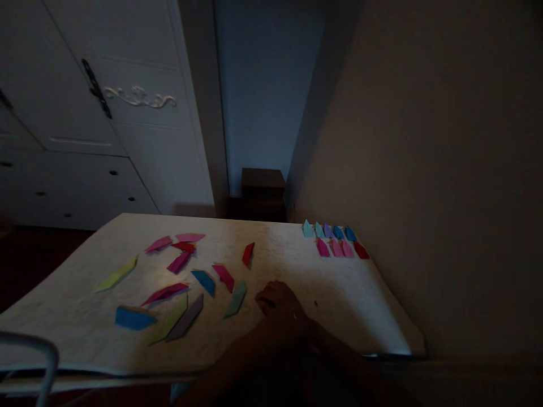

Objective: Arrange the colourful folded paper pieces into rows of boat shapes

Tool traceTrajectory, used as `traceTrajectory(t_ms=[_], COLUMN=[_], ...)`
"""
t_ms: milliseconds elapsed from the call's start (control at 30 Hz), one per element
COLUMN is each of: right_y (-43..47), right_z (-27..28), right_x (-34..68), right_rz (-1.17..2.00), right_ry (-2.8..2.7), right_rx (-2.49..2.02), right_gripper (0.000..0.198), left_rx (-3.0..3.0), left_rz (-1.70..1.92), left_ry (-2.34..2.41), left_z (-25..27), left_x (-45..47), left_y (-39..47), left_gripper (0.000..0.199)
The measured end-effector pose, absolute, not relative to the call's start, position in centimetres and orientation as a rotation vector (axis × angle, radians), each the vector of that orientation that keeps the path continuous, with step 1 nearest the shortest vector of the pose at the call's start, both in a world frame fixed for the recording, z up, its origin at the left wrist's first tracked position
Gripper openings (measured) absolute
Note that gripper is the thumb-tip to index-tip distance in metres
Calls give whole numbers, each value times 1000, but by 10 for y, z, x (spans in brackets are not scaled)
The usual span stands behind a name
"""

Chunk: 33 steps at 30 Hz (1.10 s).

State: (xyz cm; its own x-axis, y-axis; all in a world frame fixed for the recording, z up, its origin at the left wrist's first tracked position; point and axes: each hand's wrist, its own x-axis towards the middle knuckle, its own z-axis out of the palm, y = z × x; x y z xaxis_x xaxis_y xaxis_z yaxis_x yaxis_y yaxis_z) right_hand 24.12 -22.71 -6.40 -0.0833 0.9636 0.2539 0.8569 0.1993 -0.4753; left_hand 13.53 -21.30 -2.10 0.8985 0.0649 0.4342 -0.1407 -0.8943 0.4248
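Two hands (278, 297) overlap (open or closed, I cannot tell) near folded papers (236, 301) on a table (280, 254)

Open tabletop (284, 257) lane runs between lone red folded strip (248, 255) and two rows of folded paper pieces (323, 247) at far right. More free surface right of curled hand (278, 297), toward near right corner — only small dark speck (315, 303) there. Leftward, scattered folded strips (203, 281) crowd way, narrow gaps between. Forearms (254, 345), close together at wrists, block near middle. Wall (445, 198) bounds right side; curved white rail (53, 362) obstructs near left corner.
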Motion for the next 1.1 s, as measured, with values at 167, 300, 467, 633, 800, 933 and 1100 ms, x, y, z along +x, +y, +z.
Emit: traceTrajectory(t_ms=[167, 300, 467, 633, 800, 933, 1100], right_y=[-242, -252, -252, -254, -256, -256, -258], right_z=[-55, -45, -45, -48, -50, -47, -44], right_x=[237, 233, 235, 239, 242, 240, 236], right_rz=[384, 377, 392, 454, 470, 458, 393], right_ry=[-1985, -1874, -1854, -1812, -1787, -1826, -1852], right_rx=[-1725, -1624, -1586, -1569, -1555, -1575, -1627], right_gripper=[6, 11, 13, 15, 18, 22, 25], left_rx=[2471, 2439, 2256, 2075, 1908, 1716, 1703], left_rz=[702, 766, 859, 979, 1116, 1215, 1269], left_ry=[235, 617, 827, 994, 1126, 1277, 1404], left_z=[-4, -3, -2, -6, -19, -29, -28], left_x=[70, 21, -22, -50, -75, -97, -115], left_y=[-172, -149, -141, -145, -155, -155, -129], left_gripper=[21, 24, 32, 33, 36, 35, 37])
